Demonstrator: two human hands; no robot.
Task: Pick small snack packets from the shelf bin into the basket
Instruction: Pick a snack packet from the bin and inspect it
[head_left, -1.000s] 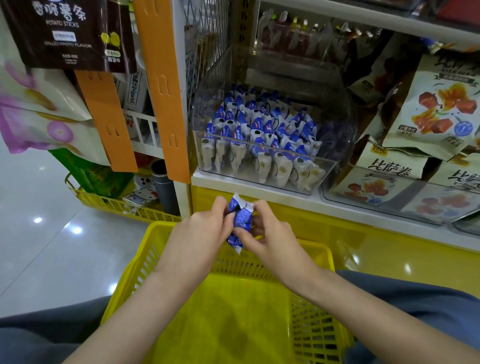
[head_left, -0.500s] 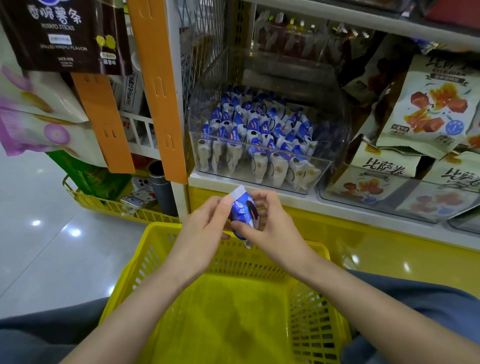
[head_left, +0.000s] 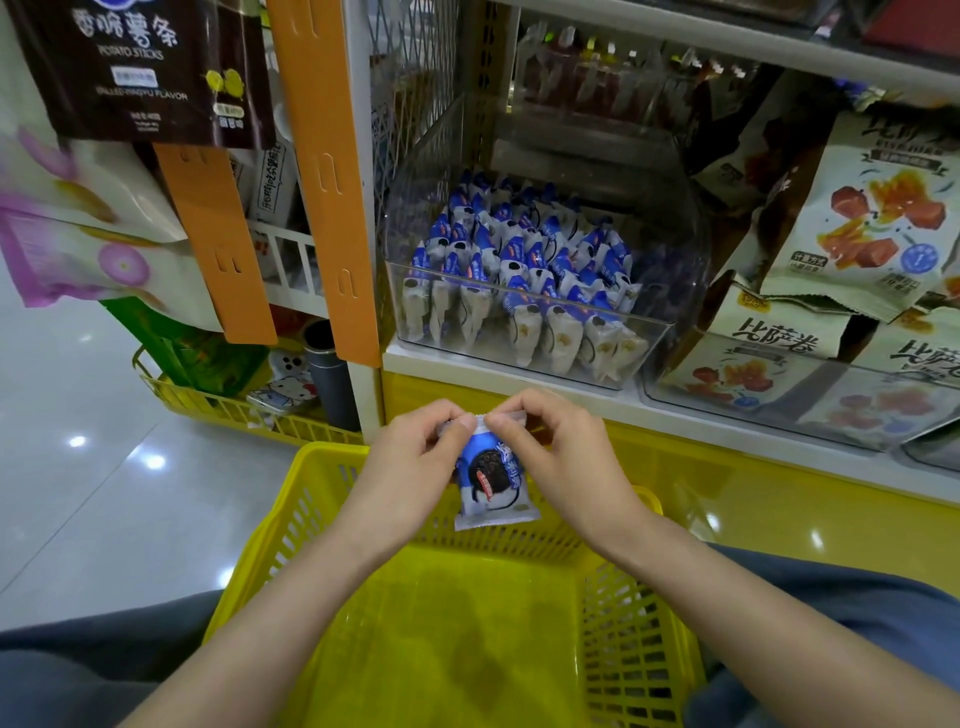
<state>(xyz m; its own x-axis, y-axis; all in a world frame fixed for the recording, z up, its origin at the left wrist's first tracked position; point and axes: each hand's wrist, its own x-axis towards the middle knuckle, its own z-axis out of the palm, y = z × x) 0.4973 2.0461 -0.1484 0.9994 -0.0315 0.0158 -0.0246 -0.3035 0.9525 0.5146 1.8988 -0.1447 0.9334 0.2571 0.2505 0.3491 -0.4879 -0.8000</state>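
The left hand (head_left: 410, 467) and right hand (head_left: 563, 460) both grip one snack packet (head_left: 491, 486) over the basket (head_left: 639, 623), at its far rim. The shelf bin (head_left: 670, 270) holds many packets (head_left: 519, 260).

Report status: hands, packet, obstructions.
Left hand and right hand both pinch one packet by its top edge. Packet hangs over basket, not yet dropped. Nothing blocking.

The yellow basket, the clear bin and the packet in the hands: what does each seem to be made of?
Yellow basket: moulded plastic, slightly glossy; its walls are a slotted lattice.
Clear bin: hard transparent plastic, perhaps acrylic; its contents show through and the walls reflect light.
Packet: thin printed film, probably plastic, with a crimped bottom seal.
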